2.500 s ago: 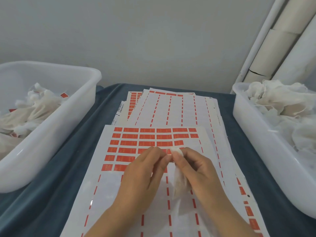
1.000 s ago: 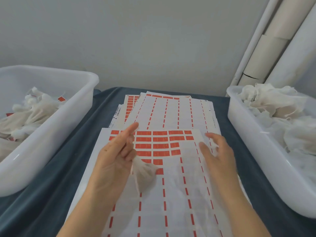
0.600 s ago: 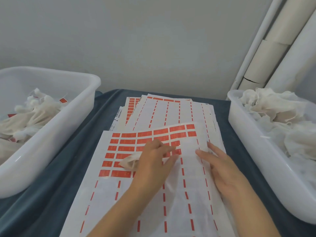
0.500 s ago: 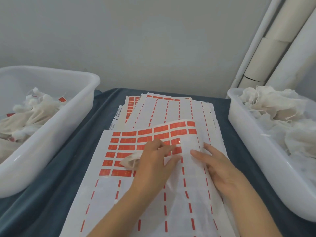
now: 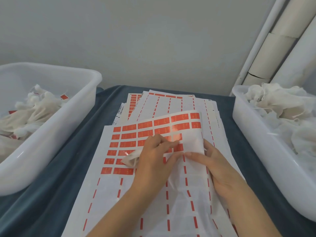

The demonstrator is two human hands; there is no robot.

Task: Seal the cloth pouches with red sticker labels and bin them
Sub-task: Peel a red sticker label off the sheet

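The top sticker sheet carries rows of red labels at its far end. My left hand lies on it and holds a white cloth pouch that sticks out to the left of the palm. Its fingertips touch a red label at the edge of the remaining labels. My right hand pinches the sheet's right part, thumb on top, and bends the far right corner up off the stack.
A white bin on the left holds pouches with red labels. A white bin on the right holds a heap of plain pouches. More sticker sheets lie fanned beneath, on a dark blue cloth.
The pouch passed from my right hand to my left. My left hand came down onto the labels with it, and my right hand took the sheet's right side and curled its far corner upward.
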